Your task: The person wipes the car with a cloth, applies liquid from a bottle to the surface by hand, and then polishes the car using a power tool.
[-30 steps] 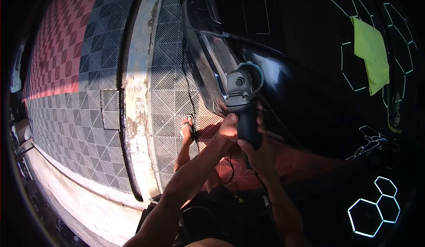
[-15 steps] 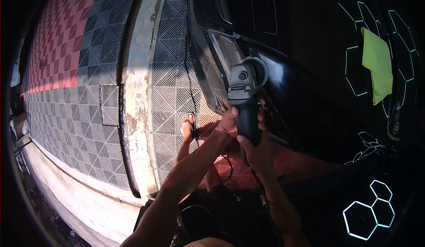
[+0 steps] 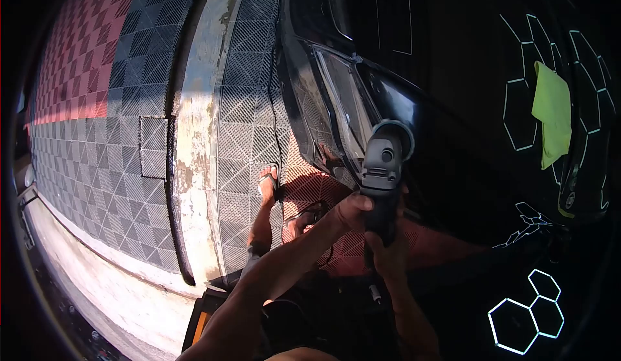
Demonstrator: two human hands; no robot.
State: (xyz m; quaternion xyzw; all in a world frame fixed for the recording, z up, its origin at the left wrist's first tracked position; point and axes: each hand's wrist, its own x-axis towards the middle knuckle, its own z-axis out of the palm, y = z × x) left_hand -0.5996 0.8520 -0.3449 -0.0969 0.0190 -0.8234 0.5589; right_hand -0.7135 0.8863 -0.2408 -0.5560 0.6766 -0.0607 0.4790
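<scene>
From where I am standing, both bare hands are gripping a dark power tool (image 3: 386, 157) a little right of the middle of the frame. The left hand (image 3: 352, 210) is coming in from the lower left and closing on the side of the tool's body, with its thumb lying just below the grey metal head. The right hand (image 3: 390, 252) is reaching up from the bottom and wrapping the lower end of the black grip, its thumb pressing along it. Neither hand is opening wide; the fingers are bending in around the tool, though shadow and the grip are hiding most of them.

The tool is pointing toward the top of the frame. Its rounded grey head is showing a round knob on the near side, and a round pad (image 3: 407, 142) is sticking out at the upper right. The pad is sitting over a glossy black car body (image 3: 446, 160), but I cannot tell whether it is touching.

A yellow-green cloth (image 3: 553, 115) is lying on the dark surface at the upper right, well apart from the hands. White hexagon lines (image 3: 530, 307) are shining at the lower right. A sandaled foot (image 3: 268, 180) is resting on the patterned floor (image 3: 249, 134) left of the tool, and a worn pale strip (image 3: 196, 160) is running down the floor farther left.
</scene>
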